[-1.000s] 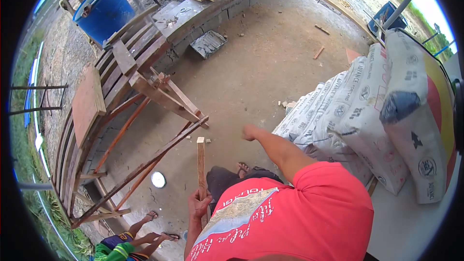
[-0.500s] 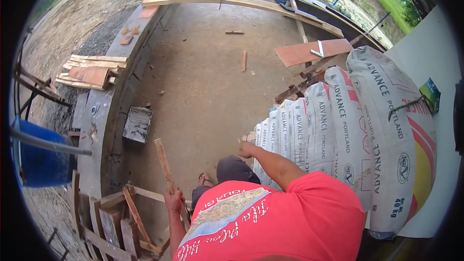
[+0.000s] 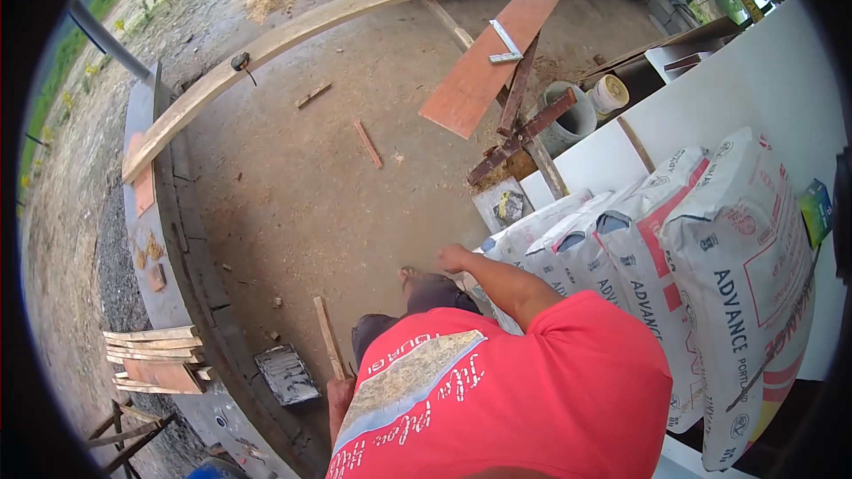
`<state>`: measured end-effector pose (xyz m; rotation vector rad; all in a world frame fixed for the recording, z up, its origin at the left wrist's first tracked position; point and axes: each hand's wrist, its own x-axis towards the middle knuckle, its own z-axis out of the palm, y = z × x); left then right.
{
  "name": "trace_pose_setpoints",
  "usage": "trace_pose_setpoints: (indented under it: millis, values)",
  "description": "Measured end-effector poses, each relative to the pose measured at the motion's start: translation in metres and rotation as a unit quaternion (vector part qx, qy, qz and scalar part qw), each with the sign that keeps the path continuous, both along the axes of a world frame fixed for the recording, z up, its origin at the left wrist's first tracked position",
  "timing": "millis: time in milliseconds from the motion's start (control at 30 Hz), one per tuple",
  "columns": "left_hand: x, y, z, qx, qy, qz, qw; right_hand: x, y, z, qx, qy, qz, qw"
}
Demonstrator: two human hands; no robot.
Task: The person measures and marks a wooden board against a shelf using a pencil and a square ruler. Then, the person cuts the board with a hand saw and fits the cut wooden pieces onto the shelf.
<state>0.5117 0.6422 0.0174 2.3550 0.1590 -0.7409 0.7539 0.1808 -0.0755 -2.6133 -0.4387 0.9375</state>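
My left hand (image 3: 340, 397) is closed around the lower end of a narrow wooden strip (image 3: 327, 337), which points up and forward beside my knee. My right hand (image 3: 455, 259) is a fist in front of me, near the row of stacked cement bags (image 3: 612, 239). Whether anything sits inside those fingers is hidden. The bags are white paper with red markings and stand along my right side. Part of my foot (image 3: 406, 275) shows on the concrete floor (image 3: 337, 204).
A long plank (image 3: 328, 22) with a tape measure (image 3: 240, 61) crosses ahead. A reddish board (image 3: 484, 62) carrying a metal square (image 3: 506, 43) lies on timbers, near buckets (image 3: 609, 95). Leftward are a low block wall (image 3: 146, 279), stacked wood strips (image 3: 160, 362) and a cement-crusted box (image 3: 287, 374).
My view has swung to the right, bringing the buckets into sight and dropping the wooden frame at lower left. My left hand, still holding the strip, now shows lower, partly behind my shirt.
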Motion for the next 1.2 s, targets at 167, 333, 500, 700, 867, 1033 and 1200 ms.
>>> trace_pose_setpoints:
  millis: [167,333,500,700,867,1033,1200]
  values:
    - [0.153,0.049,-0.053,0.084,0.066,-0.131,0.986,0.15,0.003,0.017,0.064,-0.035,-0.105,0.992]
    - [0.332,0.055,-0.054,-0.056,0.125,0.077,0.987,0.233,-0.026,0.016,0.038,0.048,-0.268,0.962]
    - [0.506,0.083,-0.062,-0.118,0.088,0.057,0.987,0.246,-0.06,0.007,-0.08,0.075,-0.282,0.953]
    - [0.71,0.057,0.031,-0.045,0.188,0.046,0.98,0.343,-0.061,0.032,0.016,0.081,-0.461,0.884]
    - [0.818,0.033,0.055,-0.012,0.156,0.045,0.987,0.456,-0.042,0.019,0.12,0.095,-0.496,0.855]
    - [0.841,-0.015,0.053,0.003,0.163,0.112,0.98,0.564,-0.067,0.008,0.077,0.118,-0.371,0.918]
    - [0.794,-0.066,0.057,0.032,0.199,0.158,0.967,0.694,-0.1,-0.037,0.008,0.096,-0.308,0.946]
